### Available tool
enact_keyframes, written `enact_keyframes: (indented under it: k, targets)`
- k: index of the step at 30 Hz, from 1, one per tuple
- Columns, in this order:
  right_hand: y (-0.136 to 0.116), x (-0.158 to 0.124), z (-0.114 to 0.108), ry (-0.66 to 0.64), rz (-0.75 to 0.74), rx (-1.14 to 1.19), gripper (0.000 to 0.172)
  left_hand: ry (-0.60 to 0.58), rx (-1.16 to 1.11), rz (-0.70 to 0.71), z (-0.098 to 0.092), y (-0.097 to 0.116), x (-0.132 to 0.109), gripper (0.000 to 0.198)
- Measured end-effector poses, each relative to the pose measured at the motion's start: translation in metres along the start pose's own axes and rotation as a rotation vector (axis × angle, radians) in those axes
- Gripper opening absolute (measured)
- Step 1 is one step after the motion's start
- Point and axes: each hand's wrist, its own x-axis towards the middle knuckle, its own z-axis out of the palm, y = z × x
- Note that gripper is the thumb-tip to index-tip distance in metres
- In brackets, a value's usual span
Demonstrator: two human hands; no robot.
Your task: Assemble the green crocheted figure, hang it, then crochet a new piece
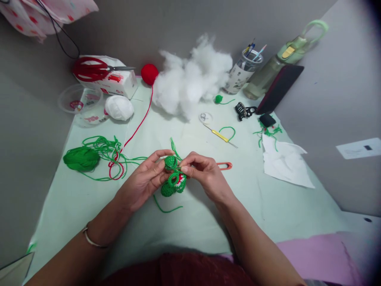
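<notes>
Holding one green crocheted piece (175, 185) low-centre above the surface (208, 228). Its long axis runs roughly toward me. Its upper round lies right of my left grip (144, 176), which grasps it; my right grip (205, 172) pinches its right side, any strand inside hidden. Both about equally near. Counts, outward: one orange tool (225, 168), one yellow-handled hook (220, 136), yarn balls: two green (81, 159), one white (119, 107), one red (149, 74); one stuffing heap (190, 79).

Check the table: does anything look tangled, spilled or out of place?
Yes: left of the left hand, loose green, red and white yarn lies in a messy tangle, unlike the neatly wound red ball. No spill shows.
</notes>
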Motion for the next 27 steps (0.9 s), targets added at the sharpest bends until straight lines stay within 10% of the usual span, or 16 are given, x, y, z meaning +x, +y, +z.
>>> enact_keyframes:
  k: [27]
  targets:
    - [-0.014,-0.006,-0.012,-0.088,-0.153,-0.296,0.013,-0.069,-0.019,-0.025,0.000,0.005,0.000,0.012]
